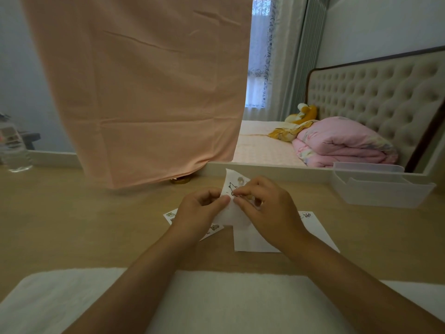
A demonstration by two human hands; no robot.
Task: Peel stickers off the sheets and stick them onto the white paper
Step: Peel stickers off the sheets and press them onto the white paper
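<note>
I hold a small sticker sheet [232, 183] up above the wooden table, tilted toward me. My left hand [199, 210] pinches its lower left edge. My right hand [267, 203] pinches at a sticker with a dark outline on the sheet's right side. A second sticker sheet [169, 215] with small animal pictures lies flat under my left hand, mostly hidden. The white paper [313, 227] lies on the table under my right hand, with one sticker [305, 215] near its far right corner.
A peach cloth [144, 92] hangs down to the table's back edge, with a gold lid [180, 181] under its hem. A clear plastic bin [380, 189] stands at the right, a plastic bottle [13, 148] at far left. White cloth [216, 304] covers my lap.
</note>
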